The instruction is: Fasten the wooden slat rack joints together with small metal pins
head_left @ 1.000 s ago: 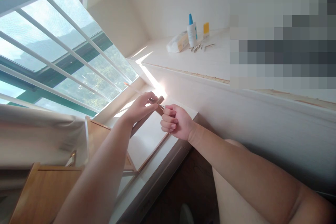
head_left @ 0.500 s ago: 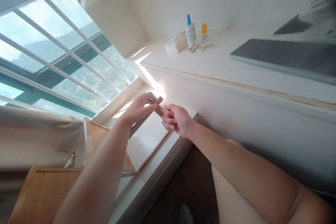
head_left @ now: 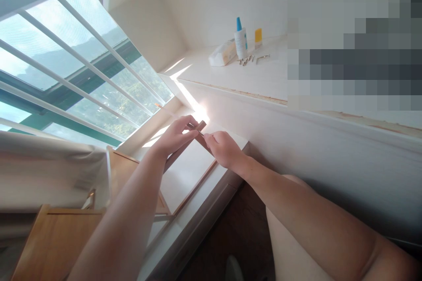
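My left hand is closed around the joint of two brown wooden bars, one running down towards me as a long brown bar, the other a short brown bar slanting to the right. My right hand is closed just to the right of that joint, its thumb and forefinger pinching a thin metal rod. The rod's far end reaches the joint by my left fingertips. Its kind is too small to make out, and its near end is hidden in my fingers.
On the white ledge stand a white bottle with a blue tip, a soft white packet and a yellow-topped container, beside several small metal fasteners and a bent metal key. A barred window is at left, above wooden furniture.
My right hand has turned at the wrist, so its back now faces up and the curled lower fingers are hidden. My left hand and the bars have barely moved.
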Available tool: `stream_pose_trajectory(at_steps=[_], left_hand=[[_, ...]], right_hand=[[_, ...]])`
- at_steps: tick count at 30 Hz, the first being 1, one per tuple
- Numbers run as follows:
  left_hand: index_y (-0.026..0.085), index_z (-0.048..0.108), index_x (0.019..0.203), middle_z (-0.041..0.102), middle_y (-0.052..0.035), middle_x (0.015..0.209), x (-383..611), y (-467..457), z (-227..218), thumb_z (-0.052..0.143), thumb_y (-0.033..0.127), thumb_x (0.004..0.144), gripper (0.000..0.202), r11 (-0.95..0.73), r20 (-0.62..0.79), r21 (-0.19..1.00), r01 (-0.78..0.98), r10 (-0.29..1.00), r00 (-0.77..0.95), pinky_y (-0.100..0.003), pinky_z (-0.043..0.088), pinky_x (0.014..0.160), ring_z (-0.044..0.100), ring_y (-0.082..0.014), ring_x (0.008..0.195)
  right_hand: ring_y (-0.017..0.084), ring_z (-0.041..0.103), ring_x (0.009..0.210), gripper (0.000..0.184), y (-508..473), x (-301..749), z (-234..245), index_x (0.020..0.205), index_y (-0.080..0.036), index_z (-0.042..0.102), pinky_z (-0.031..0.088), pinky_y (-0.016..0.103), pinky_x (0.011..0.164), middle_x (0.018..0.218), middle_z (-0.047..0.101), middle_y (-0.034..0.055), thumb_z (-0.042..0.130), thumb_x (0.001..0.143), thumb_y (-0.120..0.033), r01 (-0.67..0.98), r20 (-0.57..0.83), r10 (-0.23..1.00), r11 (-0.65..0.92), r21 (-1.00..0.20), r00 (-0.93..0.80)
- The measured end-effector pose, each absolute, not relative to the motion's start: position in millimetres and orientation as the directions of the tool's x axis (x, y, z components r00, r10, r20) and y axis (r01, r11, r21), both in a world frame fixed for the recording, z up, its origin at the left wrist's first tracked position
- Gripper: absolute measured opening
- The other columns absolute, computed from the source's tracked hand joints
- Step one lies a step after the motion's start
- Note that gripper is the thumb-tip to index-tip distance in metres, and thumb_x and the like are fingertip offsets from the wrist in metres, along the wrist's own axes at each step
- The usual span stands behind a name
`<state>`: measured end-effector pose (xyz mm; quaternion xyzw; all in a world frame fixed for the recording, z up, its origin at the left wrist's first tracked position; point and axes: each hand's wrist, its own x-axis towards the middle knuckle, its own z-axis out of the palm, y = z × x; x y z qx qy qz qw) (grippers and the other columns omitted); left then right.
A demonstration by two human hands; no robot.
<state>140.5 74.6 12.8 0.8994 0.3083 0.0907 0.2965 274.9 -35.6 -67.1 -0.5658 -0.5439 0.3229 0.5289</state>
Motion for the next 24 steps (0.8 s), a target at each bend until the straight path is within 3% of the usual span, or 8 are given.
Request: stream_pose_trajectory(at_steps=[3, 7, 10, 14, 19, 24], left_hand=[[0.020, 0.059, 0.089, 0.067, -0.0037, 0.092, 141.2, 74.4, 14.0, 0.055, 0.030, 0.079, 0.015, -0.643, -0.012, 0.588, 0.491, 0.600, 0.800, -0.039, 0.049, 0.086, 0.062, -0.0219, 0.094], [0.019, 0.059, 0.089, 0.066, -0.0033, 0.092, 141.6, 74.4, 14.8, 0.055, 0.028, 0.080, 0.013, -0.652, -0.013, 0.583, 0.485, 0.590, 0.808, -0.038, 0.048, 0.088, 0.061, -0.0212, 0.093], [0.019, 0.059, 0.089, 0.065, -0.0032, 0.092, 141.4, 74.6, 14.5, 0.054, 0.027, 0.080, 0.012, -0.658, -0.007, 0.573, 0.489, 0.592, 0.806, -0.037, 0.047, 0.087, 0.061, -0.0209, 0.093], [0.018, 0.058, 0.088, 0.064, -0.0031, 0.093, 142.0, 73.8, 14.6, 0.055, 0.028, 0.080, 0.013, -0.653, -0.016, 0.565, 0.505, 0.603, 0.798, -0.036, 0.047, 0.086, 0.060, -0.0207, 0.093], [0.018, 0.058, 0.089, 0.065, -0.0033, 0.095, 142.9, 72.2, 15.7, 0.055, 0.028, 0.081, 0.013, -0.640, -0.031, 0.569, 0.516, 0.611, 0.791, -0.036, 0.047, 0.085, 0.061, -0.0206, 0.094], [0.018, 0.058, 0.088, 0.065, -0.0037, 0.095, 142.8, 73.2, 15.6, 0.055, 0.028, 0.080, 0.013, -0.643, -0.026, 0.571, 0.510, 0.607, 0.794, -0.037, 0.048, 0.085, 0.061, -0.0208, 0.093]], right_hand=[[0.009, 0.031, 0.043, 0.046, -32.2, 270.9, -72.7, 0.052, -0.021, 0.033, 0.021, 0.027, 0.047, 0.043, 0.033, -0.0035, 0.032, 0.094, -0.039, 0.017, 0.124, 0.978, 0.123, -0.992, 0.168], [0.009, 0.030, 0.036, 0.040, -31.1, 269.7, -73.4, 0.054, -0.023, 0.032, 0.022, 0.025, 0.040, 0.039, 0.030, -0.0059, 0.038, 0.090, -0.037, -0.274, 0.019, 0.995, 0.044, -0.961, 0.095], [0.009, 0.028, 0.032, 0.037, -32.4, 271.6, -68.8, 0.054, -0.023, 0.030, 0.023, 0.025, 0.036, 0.037, 0.027, -0.0073, 0.041, 0.087, -0.034, -0.463, -0.023, 0.999, -0.011, -0.886, 0.022], [0.008, 0.023, 0.031, 0.036, -34.7, 274.1, -62.9, 0.055, -0.024, 0.023, 0.020, 0.023, 0.035, 0.035, 0.022, -0.0082, 0.040, 0.085, -0.032, -0.700, -0.068, 0.991, -0.130, -0.702, -0.116], [0.008, 0.026, 0.031, 0.035, -35.9, 275.2, -61.7, 0.056, -0.023, 0.020, 0.018, 0.023, 0.036, 0.035, 0.022, -0.0078, 0.040, 0.085, -0.033, -0.783, -0.105, 0.964, -0.262, -0.564, -0.246], [0.008, 0.025, 0.031, 0.036, -35.0, 272.5, -63.5, 0.055, -0.024, 0.023, 0.019, 0.023, 0.036, 0.036, 0.023, -0.0080, 0.040, 0.085, -0.033, -0.701, -0.086, 0.989, -0.145, -0.698, -0.118]])
